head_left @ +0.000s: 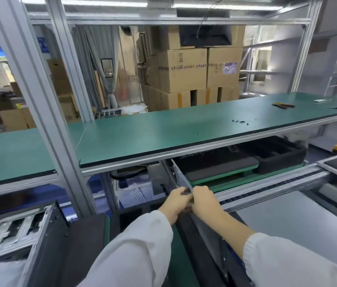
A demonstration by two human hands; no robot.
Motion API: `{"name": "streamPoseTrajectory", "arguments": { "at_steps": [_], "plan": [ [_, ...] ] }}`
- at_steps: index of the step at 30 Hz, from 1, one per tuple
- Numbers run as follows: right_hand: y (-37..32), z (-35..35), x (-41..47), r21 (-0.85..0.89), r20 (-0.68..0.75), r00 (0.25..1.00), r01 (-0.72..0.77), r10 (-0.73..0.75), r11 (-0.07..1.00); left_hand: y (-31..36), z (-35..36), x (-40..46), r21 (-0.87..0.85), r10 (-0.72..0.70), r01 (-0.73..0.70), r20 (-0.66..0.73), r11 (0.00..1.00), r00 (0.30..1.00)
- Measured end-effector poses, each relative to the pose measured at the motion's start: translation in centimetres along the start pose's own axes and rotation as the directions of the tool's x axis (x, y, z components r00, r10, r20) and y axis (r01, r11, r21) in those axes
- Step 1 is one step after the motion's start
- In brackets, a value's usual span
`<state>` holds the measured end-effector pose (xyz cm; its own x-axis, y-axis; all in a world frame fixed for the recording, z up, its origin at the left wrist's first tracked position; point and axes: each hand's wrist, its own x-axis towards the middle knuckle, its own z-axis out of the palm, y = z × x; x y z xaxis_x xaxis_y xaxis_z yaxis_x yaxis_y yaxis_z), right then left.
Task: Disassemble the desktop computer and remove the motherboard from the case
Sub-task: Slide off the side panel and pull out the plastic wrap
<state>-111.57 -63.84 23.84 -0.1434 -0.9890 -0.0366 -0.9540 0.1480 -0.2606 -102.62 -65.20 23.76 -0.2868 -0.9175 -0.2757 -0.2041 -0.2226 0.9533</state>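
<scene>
Both hands, left hand (177, 200) and right hand (204, 200), grip closed on the far top edge of the case side panel (207, 241). Likely panel-removal step; next: slide it free, lift clear.

Bright, even, cool-white light throughout. Source overhead: strip lamps (105, 3) mounted in the frame top, blown out to pure white. More daylight-like glow from a window (261, 63) at right rear, washed out. Green surface (163, 129) evenly lit, faint sheen, no hard shadows on it; deep shade beneath it, where detail in the lower shelf (215, 168) goes dark. Strong wide-angle distortion: aluminium posts (28, 79) bow and lean outward, surface edge curves. Overall softness, fine detail smeared; print on cardboard boxes (184, 69) unreadable. Both hands (192, 199) slightly motion-blurred, fingers indistinct. White sleeves (138, 245) near clipping.
</scene>
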Motion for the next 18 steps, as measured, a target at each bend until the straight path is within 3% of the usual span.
{"name": "streamPoseTrajectory", "arguments": {
  "at_steps": [6, 13, 18],
  "plan": [
    [-1.8, -1.6, -0.4, -0.093, 0.036, 0.995, 0.095, -0.092, 0.991, 1.0, -1.2, -0.6, 0.085, 0.009, -0.009, -0.008, 0.996, 1.000],
    [-11.4, -2.3, -3.9, -0.038, -0.003, 0.926, 0.376, -0.376, 0.926, 0.8, -9.0, -6.2, -0.247, 0.013, -0.066, -0.211, 0.967, 0.977],
    [-21.4, 0.0, -8.4, 0.060, -0.022, 0.871, 0.492, -0.491, 0.869, -1.3, -18.4, -13.5, -0.235, 0.013, -0.086, -0.294, 0.968, 0.956]
  ]
}}
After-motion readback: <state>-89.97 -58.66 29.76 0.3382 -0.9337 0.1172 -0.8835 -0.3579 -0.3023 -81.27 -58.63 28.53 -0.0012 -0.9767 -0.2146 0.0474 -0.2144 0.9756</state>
